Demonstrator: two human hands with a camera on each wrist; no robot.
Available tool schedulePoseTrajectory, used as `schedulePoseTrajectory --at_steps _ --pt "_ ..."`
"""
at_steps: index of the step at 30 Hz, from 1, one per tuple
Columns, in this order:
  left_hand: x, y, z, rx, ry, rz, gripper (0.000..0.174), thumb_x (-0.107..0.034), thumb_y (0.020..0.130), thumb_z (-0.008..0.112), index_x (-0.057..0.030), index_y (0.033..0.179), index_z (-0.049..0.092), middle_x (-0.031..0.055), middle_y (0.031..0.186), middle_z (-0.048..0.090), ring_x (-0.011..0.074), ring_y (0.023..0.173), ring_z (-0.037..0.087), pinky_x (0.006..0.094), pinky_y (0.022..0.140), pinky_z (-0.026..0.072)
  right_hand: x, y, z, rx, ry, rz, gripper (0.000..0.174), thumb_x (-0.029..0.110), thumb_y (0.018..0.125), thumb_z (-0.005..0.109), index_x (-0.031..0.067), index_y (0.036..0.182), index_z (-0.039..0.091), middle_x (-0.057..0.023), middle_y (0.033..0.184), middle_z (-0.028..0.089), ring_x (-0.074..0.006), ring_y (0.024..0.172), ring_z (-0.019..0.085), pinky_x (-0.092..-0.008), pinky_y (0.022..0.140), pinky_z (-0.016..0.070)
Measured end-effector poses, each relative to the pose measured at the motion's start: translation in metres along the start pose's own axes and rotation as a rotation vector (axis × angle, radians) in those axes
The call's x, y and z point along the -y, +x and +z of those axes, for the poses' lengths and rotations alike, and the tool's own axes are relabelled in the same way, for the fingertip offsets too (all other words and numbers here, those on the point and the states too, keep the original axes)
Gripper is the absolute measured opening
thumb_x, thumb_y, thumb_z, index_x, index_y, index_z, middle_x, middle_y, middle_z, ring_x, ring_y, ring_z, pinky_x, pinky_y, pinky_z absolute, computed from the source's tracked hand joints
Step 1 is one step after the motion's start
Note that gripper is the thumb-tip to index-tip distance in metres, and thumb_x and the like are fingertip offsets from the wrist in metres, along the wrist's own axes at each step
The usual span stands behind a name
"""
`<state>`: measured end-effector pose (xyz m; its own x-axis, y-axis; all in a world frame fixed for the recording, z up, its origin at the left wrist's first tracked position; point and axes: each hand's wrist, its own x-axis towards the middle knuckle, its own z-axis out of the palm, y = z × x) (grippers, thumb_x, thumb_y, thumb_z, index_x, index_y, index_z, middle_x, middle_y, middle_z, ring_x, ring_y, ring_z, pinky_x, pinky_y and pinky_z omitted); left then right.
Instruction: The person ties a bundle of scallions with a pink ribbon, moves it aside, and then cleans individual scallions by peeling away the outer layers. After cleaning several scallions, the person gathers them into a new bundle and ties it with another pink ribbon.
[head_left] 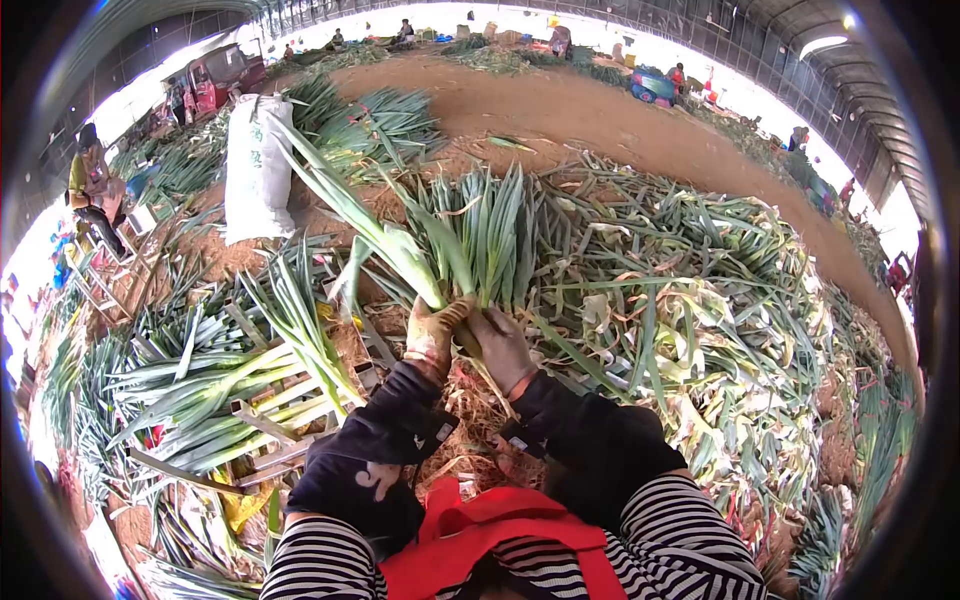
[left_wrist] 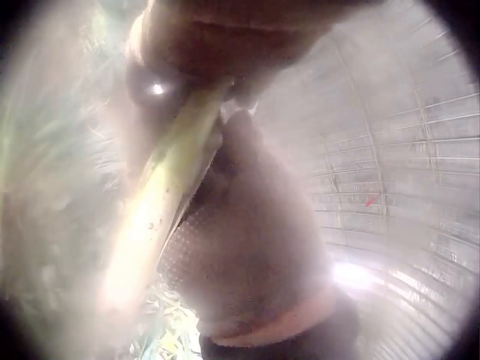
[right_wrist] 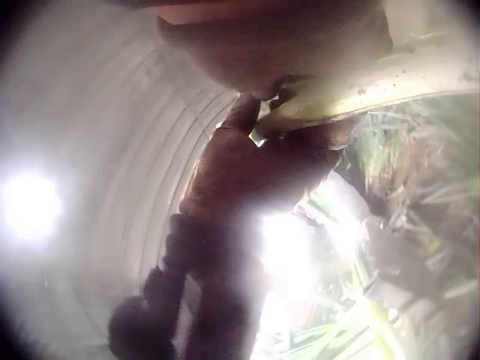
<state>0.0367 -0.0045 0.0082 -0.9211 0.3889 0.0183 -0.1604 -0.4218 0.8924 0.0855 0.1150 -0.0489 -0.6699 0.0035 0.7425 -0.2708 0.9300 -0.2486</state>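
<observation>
In the head view, my gloved left hand grips a leek by its pale shank, and the broad green leaves fan up and to the left. Close beside it, my gloved right hand pinches the same leek lower down, thumbs near each other. The pale stalk runs slantwise past both hands in the left wrist view. From the right wrist, the stalk lies between the fingers of the two hands, in shadow and glare. Dry roots and litter lie beneath the hands.
Just beyond the hands stands a bunch of leeks. A heap of peeled leaves spreads on the right. Leeks lie across a wooden rack at left. A white sack stands behind, and a seated person is far left.
</observation>
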Motion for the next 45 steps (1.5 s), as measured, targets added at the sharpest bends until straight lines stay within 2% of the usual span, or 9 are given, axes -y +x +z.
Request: schedulePoseTrajectory --at_steps 2,5,8,16,18,20,34,40,45 --pt "-0.009 0.004 -0.006 -0.023 -0.01 -0.087 0.049 -0.01 0.081 0.067 0.0024 0.123 0.046 0.0107 0.093 0.06 0.0209 0.083 0.06 0.0318 0.073 0.0501 0.0 -0.002 0.005 0.009 -0.094 -0.086 0.018 0.012 0.091 0.053 0.0043 0.105 0.062 -0.0085 0.089 0.059 -0.0224 0.082 0.058 -0.0319 0.074 0.0462" --pt "-0.003 0.013 -0.016 0.051 -0.352 -0.105 0.042 -0.016 0.088 0.059 0.0049 0.121 0.045 0.005 0.079 0.054 0.0197 0.066 0.055 0.0331 0.064 0.0496 -0.009 -0.007 0.004 -0.034 1.438 1.03 0.023 0.03 0.091 0.056 0.0081 0.094 0.06 -0.0033 0.081 0.06 -0.0139 0.08 0.061 -0.0313 0.071 0.0488" --pt "-0.025 0.013 -0.026 0.281 -0.448 -0.088 0.042 -0.024 0.093 0.053 0.0045 0.122 0.045 0.0016 0.068 0.045 0.0172 0.059 0.047 0.0345 0.059 0.0469 -0.007 0.0 -0.022 0.246 1.467 1.276 0.03 0.038 0.093 0.053 0.0084 0.087 0.057 -0.0004 0.076 0.059 -0.0094 0.078 0.06 -0.0287 0.065 0.0501" --pt "-0.064 0.042 -0.082 0.08 -0.44 -0.128 0.032 -0.04 0.094 0.051 -0.0099 0.103 0.054 -0.0019 0.067 0.046 0.0087 0.044 0.039 0.0264 0.042 0.037 -0.021 -0.042 -0.026 0.521 0.452 -0.332 0.081 -0.001 0.071 0.069 0.0092 0.142 0.03 -0.0167 0.119 0.054 -0.0269 0.098 0.06 -0.0318 0.083 0.0504" --pt "-0.064 0.055 -0.101 0.032 -0.407 -0.104 0.029 -0.04 0.094 0.052 -0.0109 0.097 0.053 -0.0013 0.067 0.046 0.0082 0.044 0.038 0.0261 0.041 0.0359 -0.013 -0.045 -0.02 0.693 0.676 -0.316 0.064 0.007 0.078 0.069 0.0044 0.135 0.04 -0.0137 0.108 0.06 -0.0194 0.087 0.063 -0.0296 0.081 0.0492" --pt "-0.067 0.058 -0.11 -0.071 -0.411 -0.026 0.029 -0.038 0.093 0.055 -0.0098 0.094 0.051 -0.0002 0.067 0.046 0.009 0.042 0.037 0.0248 0.04 0.0337 0.02 -0.044 -0.045 1.126 1.086 0.699 0.04 0.018 0.085 0.065 0.0001 0.119 0.052 -0.007 0.091 0.063 -0.0123 0.08 0.062 -0.0267 0.076 0.0487" --pt "-0.039 0.12 -0.22 -0.557 -0.313 0.139 0.033 -0.044 0.086 0.062 -0.0155 0.078 0.048 -0.0024 0.053 0.035 0.0119 0.043 0.038 0.0272 0.042 0.0343 -0.014 -0.077 -0.133 1.252 0.573 0.275 0.031 0.035 0.088 0.06 0.0046 0.093 0.061 -0.0097 0.075 0.058 -0.0171 0.071 0.057 -0.0322 0.064 0.0459" --pt "-0.053 0.097 -0.158 -0.532 -0.356 0.09 0.031 -0.041 0.087 0.06 -0.0138 0.079 0.049 -0.0013 0.057 0.038 0.015 0.043 0.039 0.0279 0.042 0.0355 -0.113 -0.031 -0.194 0.221 -0.603 0.652 0.058 0.028 0.081 0.067 0.0111 0.129 0.04 -0.0148 0.114 0.053 -0.027 0.089 0.061 -0.035 0.075 0.0511" --pt "-0.048 0.1 -0.135 -0.421 -0.304 0.109 0.027 -0.029 0.086 0.065 -0.0083 0.081 0.049 0.0021 0.062 0.043 0.0151 0.044 0.043 0.029 0.041 0.0401 -0.08 -0.024 -0.168 0.208 0.192 0.551 0.052 0.032 0.081 0.069 0.0034 0.12 0.051 -0.0168 0.109 0.057 -0.0289 0.09 0.062 -0.0357 0.076 0.0507"
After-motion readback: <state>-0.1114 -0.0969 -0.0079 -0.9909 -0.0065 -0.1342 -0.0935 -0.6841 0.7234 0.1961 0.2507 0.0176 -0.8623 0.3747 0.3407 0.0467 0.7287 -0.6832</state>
